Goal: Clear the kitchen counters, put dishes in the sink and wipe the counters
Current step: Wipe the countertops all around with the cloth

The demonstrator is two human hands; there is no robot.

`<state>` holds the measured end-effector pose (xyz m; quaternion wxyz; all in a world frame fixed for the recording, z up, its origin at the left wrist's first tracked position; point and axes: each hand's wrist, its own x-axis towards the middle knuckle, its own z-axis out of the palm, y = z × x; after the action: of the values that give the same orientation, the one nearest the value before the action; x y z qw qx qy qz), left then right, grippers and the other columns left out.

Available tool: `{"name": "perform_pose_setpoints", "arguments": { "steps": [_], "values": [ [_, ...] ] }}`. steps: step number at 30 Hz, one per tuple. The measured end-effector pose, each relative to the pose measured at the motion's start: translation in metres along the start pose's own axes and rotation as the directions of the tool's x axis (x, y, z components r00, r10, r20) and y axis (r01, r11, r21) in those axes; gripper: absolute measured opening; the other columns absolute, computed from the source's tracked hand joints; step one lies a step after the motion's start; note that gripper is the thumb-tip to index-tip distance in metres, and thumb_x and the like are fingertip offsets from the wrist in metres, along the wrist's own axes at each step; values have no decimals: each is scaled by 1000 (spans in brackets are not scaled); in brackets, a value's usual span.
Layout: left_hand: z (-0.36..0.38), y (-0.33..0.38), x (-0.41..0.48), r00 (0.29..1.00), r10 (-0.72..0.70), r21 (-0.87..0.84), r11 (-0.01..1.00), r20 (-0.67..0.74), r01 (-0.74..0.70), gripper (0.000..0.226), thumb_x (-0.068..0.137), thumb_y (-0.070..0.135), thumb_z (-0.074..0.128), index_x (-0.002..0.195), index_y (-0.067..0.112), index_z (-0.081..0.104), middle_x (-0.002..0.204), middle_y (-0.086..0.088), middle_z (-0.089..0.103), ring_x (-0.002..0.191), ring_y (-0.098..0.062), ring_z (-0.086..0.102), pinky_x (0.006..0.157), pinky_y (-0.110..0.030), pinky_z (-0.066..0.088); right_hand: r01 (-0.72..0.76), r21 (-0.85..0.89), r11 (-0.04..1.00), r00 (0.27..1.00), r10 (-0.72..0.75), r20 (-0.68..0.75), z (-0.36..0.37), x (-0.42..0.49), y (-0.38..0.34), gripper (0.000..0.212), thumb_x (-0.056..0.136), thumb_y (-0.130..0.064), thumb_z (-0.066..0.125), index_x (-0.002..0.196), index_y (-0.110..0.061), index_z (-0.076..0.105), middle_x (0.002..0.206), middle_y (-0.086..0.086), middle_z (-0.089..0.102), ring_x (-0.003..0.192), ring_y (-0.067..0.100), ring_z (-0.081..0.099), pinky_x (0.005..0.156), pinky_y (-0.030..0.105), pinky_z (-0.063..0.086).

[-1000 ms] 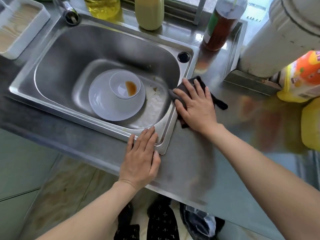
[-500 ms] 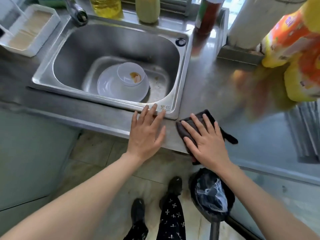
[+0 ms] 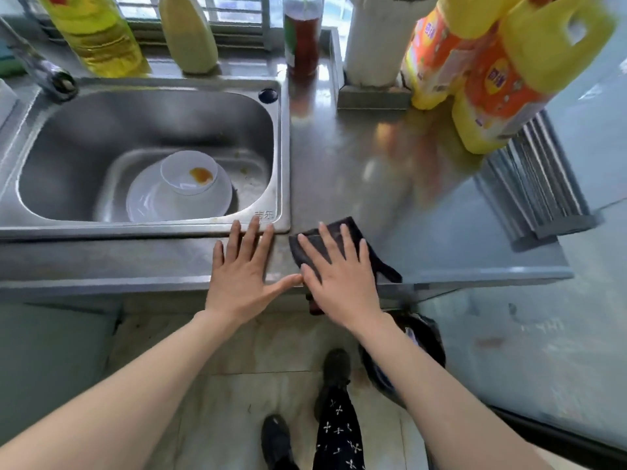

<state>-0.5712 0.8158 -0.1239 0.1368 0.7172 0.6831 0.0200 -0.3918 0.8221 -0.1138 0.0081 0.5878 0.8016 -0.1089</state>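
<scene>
Wiping: right hand (image 3: 342, 283), fingers (image 3: 329, 242) spread, presses the dark grey cloth (image 3: 385, 269) under them onto the stainless-steel counter (image 3: 424, 232); left hand (image 3: 244, 276), fingers spread, braces alongside. Overlapping strokes advised.

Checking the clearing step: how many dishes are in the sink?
2: a white plate on the sink floor, and a small orange-stained bowl resting on it; more could hide underneath.

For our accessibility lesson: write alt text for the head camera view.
A person's right hand presses a dark cloth flat on a steel counter; the left hand rests beside it. A bowl sits on a plate in the sink.
</scene>
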Motion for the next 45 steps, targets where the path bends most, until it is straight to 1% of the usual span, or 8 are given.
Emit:
{"name": "perform_pose_setpoints", "arguments": {
  "steps": [3,12,18,22,26,33,40,45],
  "values": [
    [-2,0,-1,1000,-6,-14,1000,16,6,100,66,88,14,147,34,-5,155,10,-17,142,-17,-19,115,-49,1,1,-15,1000,999,0,46,-7,1,37,52,97,-54,19,146,-46,4,159,-9,-3,145,22,-10,114,45,-7],
    [-12,10,-3,998,-39,-38,998,53,41,98,69,84,17,148,30,-2,156,6,-14,142,-17,-20,112,-45,-12,-579,92,810,814,581,4,-27,-9,117,55,98,-51,18,149,-36,8,159,2,3,145,31,-2,115,53,2],
    [-17,67,30,984,152,-35,987,-90,-156,63,89,57,21,145,28,28,155,4,17,144,-16,6,114,-38,-5,-88,-28,996,996,89,27,-17,-11,111,55,93,-55,22,145,-38,25,156,-1,22,143,31,18,111,54,19],
    [-2,101,62,992,125,-61,990,-1,-125,64,90,55,10,147,28,18,155,8,5,145,-17,1,114,-35,-5,-259,-8,966,966,259,14,-33,29,159,57,92,-57,13,146,-42,15,158,-6,9,146,26,4,115,50,6],
    [12,105,66,993,114,12,993,27,-114,57,96,48,16,147,24,25,154,3,21,143,-19,12,111,-43,12,-496,39,867,868,497,-15,-42,79,164,53,98,-49,18,148,-37,6,159,0,2,145,30,-2,115,51,2],
    [11,105,67,992,127,46,991,15,-128,55,97,45,18,146,22,29,154,3,21,143,-19,15,113,-42,13,84,-33,996,996,-85,-41,-35,118,156,52,91,-49,32,142,-36,37,151,2,34,139,33,28,109,55,24],
    [9,109,70,994,100,67,992,47,-103,54,98,45,16,144,23,32,153,2,26,142,-19,18,113,-41,11,-244,38,969,968,245,-47,-49,190,149,53,98,-47,22,148,-35,14,159,2,8,145,33,0,114,52,-1],
    [8,108,68,994,97,73,992,49,-100,54,98,45,16,144,23,33,153,2,26,142,-19,17,113,-42,14,258,-34,966,966,-258,-12,-37,158,140,54,92,-49,30,143,-34,35,152,3,31,141,34,24,111,54,19]
  ]
}}
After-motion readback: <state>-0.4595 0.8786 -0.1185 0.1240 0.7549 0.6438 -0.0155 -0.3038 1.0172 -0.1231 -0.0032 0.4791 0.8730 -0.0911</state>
